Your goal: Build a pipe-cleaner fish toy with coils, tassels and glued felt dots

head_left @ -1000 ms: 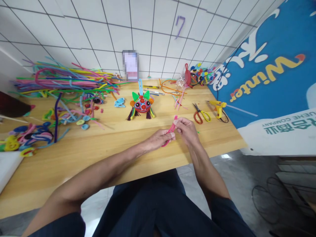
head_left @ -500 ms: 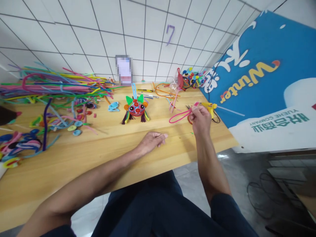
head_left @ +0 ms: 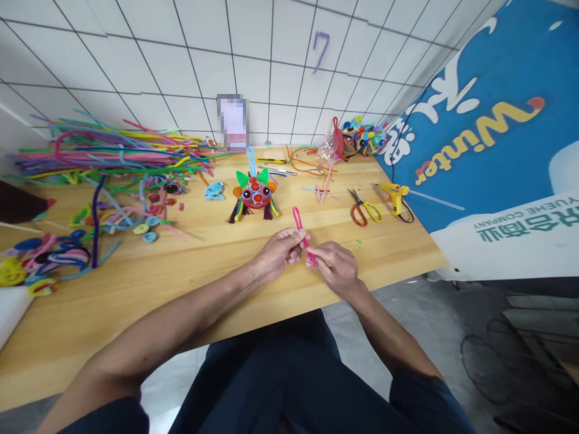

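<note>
A bent pink pipe cleaner is pinched in both of my hands above the near part of the table, its looped end pointing away from me. My left hand grips it around the middle. Lower down, my right hand holds it close to its short ends. Beyond my hands sits a colourful animal-head ornament with green ears, dark eyes, tassels and a light blue loop on top. To the right lie scissors with one red and one yellow handle, and a yellow glue gun.
Bundled pipe cleaners lie along the wall at left, with buttons and twisted pieces nearer me. A blurred phone-like object leans on the wall. A utility knife and another decorated piece are at the back. A blue banner stands right.
My right hand has brought the pink pipe cleaner left and toward me, uncovering the scissors. My left hand has closed on it too, and the loop is now narrower.
</note>
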`<state>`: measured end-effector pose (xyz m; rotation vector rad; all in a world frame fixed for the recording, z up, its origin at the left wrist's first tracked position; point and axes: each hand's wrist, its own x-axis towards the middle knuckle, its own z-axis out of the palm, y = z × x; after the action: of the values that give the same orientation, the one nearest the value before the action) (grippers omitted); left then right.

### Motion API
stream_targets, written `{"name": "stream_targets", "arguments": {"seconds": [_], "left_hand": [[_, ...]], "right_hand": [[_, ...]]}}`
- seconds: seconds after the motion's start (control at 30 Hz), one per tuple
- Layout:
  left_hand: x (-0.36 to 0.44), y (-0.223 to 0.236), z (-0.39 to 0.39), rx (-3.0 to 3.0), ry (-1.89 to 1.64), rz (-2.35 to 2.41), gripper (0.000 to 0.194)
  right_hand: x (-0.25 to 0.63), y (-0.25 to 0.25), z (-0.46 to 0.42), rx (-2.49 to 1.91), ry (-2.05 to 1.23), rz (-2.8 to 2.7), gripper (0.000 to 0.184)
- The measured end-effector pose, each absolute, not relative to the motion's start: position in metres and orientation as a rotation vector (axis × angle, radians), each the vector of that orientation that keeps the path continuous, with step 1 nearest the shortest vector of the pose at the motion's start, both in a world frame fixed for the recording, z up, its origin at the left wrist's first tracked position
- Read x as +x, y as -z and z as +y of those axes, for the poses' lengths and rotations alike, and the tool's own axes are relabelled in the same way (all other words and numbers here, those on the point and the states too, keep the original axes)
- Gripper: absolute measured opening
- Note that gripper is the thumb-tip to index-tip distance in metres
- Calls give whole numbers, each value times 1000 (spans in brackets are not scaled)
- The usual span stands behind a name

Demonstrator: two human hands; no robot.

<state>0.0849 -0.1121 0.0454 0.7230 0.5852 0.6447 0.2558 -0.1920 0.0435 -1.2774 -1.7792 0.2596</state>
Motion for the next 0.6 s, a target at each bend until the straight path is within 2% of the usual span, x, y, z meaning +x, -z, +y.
{"name": "stream_targets", "arguments": {"seconds": [0.07,0.17,0.3,0.43,0.6], "left_hand": [[85,-45,-110,777,-711,600,42],[86,-44,-109,859,-774,610,47],[87,-42,-108,953,-805,631,50],[87,-40,-108,999,-819,659,53],[86,-42,-107,963,-814,633,49]], "right_hand": [[258,-49,-194,-1358,-468,-1575,20],[262,-56,-194,-1412,-896,-1324,37],[260,-62,-188,-1393,-1312,-1288,46],[250,-62,-183,-1352,-1511,-1265,43],[247,-58,-182,-1291,-1591,-1110,43]]}}
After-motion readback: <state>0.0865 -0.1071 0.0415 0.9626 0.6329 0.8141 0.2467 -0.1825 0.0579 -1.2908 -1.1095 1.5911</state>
